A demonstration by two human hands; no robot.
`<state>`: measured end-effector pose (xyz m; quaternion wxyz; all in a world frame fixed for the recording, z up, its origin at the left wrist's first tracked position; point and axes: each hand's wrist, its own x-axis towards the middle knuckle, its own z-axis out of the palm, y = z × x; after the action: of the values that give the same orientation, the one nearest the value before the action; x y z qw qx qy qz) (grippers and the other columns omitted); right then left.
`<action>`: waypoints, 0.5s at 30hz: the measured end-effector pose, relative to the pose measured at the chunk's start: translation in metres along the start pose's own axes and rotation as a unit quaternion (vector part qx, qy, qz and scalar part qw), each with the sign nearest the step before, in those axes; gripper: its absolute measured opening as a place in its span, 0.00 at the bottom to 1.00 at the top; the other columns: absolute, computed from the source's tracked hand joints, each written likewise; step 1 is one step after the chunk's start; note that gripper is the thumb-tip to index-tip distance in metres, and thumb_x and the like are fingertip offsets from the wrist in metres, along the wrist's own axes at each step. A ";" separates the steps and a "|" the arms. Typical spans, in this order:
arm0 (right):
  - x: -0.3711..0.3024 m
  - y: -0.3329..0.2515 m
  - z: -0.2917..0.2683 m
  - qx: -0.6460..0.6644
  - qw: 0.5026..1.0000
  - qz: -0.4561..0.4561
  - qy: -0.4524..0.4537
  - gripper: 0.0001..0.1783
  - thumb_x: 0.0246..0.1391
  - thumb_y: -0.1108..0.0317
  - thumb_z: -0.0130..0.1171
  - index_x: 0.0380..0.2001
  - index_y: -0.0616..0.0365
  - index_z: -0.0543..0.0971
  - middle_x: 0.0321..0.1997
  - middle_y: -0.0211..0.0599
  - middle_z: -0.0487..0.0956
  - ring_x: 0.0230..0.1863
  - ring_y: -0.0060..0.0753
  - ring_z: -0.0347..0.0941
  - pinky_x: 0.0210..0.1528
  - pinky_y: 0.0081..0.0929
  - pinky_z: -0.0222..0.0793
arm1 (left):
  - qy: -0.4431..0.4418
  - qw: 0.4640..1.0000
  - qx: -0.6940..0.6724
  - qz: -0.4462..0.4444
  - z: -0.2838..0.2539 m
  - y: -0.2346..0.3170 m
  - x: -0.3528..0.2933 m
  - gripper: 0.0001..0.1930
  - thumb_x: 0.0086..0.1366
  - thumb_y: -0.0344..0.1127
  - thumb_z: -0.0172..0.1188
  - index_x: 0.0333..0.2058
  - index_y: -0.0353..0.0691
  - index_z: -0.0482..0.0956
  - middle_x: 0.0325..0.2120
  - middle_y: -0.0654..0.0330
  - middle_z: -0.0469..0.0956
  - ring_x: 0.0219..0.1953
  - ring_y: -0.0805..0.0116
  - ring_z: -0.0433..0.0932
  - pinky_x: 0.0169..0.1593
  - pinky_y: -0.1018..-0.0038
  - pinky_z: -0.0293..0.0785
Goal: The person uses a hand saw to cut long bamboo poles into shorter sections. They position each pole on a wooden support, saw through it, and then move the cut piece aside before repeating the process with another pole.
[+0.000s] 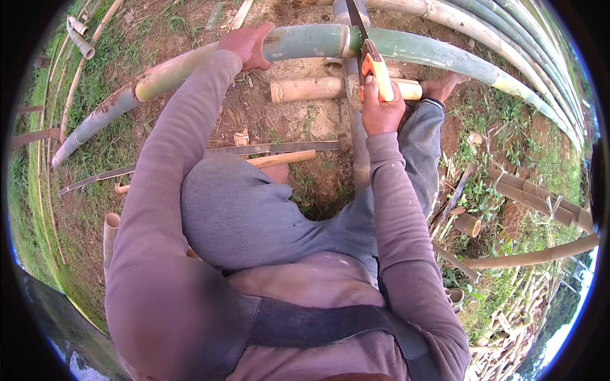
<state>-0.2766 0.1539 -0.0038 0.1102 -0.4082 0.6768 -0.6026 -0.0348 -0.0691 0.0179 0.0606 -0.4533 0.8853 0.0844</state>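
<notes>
A long green bamboo pole (pixel 311 41) lies crosswise ahead of me, running from the far left over to the right. My left hand (pixel 249 46) is wrapped around it, left of a ring-shaped node. In my right hand (pixel 382 109) is the orange-and-yellow handle of a handsaw (pixel 376 71). The saw's dark blade (pixel 357 18) points away from me and crosses the pole just right of that node. Whether the teeth have entered the bamboo cannot be made out. Beneath the pole, a narrow support pole (pixel 357 140) runs toward me.
A short bamboo piece (pixel 305 89) lies under the pole. Near my legs are a long flat metal strip (pixel 273 148) and a wooden stick (pixel 286 159). Several bamboo poles (pixel 527 47) lie far right. Cut bamboo (pixel 467 223) and split scraps (pixel 508 330) lie at right.
</notes>
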 end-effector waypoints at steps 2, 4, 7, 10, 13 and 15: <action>-0.028 -0.003 -0.026 -0.023 0.999 0.003 -0.031 0.10 0.69 0.66 0.68 0.37 0.61 0.79 0.26 0.23 0.78 0.24 0.12 0.72 0.27 0.18 0.69 | 0.002 1.000 -0.002 0.006 0.000 -0.006 -0.001 0.51 0.50 0.52 0.80 0.71 0.53 0.66 0.55 0.54 0.83 0.56 0.48 0.84 0.60 0.52 0.81; -0.093 -0.035 -0.077 -0.052 0.995 0.053 -0.060 0.10 0.70 0.66 0.65 0.38 0.61 0.78 0.25 0.24 0.77 0.19 0.14 0.72 0.20 0.18 0.67 | 0.019 1.000 -0.003 0.007 0.010 -0.019 -0.001 0.51 0.50 0.52 0.80 0.71 0.53 0.66 0.55 0.54 0.83 0.55 0.48 0.84 0.60 0.52 0.81; -0.174 -0.067 -0.163 -0.110 0.989 0.055 -0.086 0.13 0.70 0.62 0.65 0.39 0.64 0.79 0.25 0.29 0.78 0.19 0.18 0.74 0.22 0.19 0.69 | 0.034 0.999 0.013 0.023 0.021 -0.019 0.001 0.54 0.49 0.53 0.80 0.74 0.53 0.63 0.59 0.53 0.81 0.56 0.47 0.84 0.59 0.54 0.82; -0.202 -0.058 -0.183 -0.187 0.976 0.035 -0.108 0.13 0.62 0.64 0.69 0.43 0.62 0.82 0.32 0.36 0.81 0.26 0.32 0.80 0.30 0.28 0.75 | 0.079 0.996 0.012 0.028 0.030 -0.016 -0.001 0.53 0.49 0.52 0.80 0.73 0.52 0.64 0.57 0.52 0.82 0.56 0.47 0.84 0.60 0.54 0.81; -0.194 -0.057 -0.162 -0.281 0.937 -0.099 -0.182 0.12 0.57 0.68 0.71 0.41 0.62 0.82 0.32 0.40 0.80 0.28 0.44 0.81 0.33 0.37 0.74 | 0.033 0.999 -0.002 0.028 0.017 -0.007 0.006 0.53 0.49 0.52 0.80 0.73 0.50 0.64 0.56 0.51 0.83 0.57 0.46 0.83 0.60 0.53 0.81; -0.203 -0.057 -0.154 -0.188 0.969 -0.044 -0.152 0.12 0.61 0.68 0.71 0.39 0.63 0.79 0.27 0.37 0.78 0.23 0.35 0.78 0.28 0.34 0.72 | 0.041 0.999 -0.003 0.025 0.017 -0.012 0.003 0.52 0.50 0.53 0.81 0.73 0.51 0.65 0.56 0.52 0.83 0.56 0.49 0.84 0.61 0.53 0.81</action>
<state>-0.2211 0.4086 0.0165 0.1065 -0.5377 0.7348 -0.3994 -0.0260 -0.0752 -0.0001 0.0207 -0.4339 0.8980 0.0705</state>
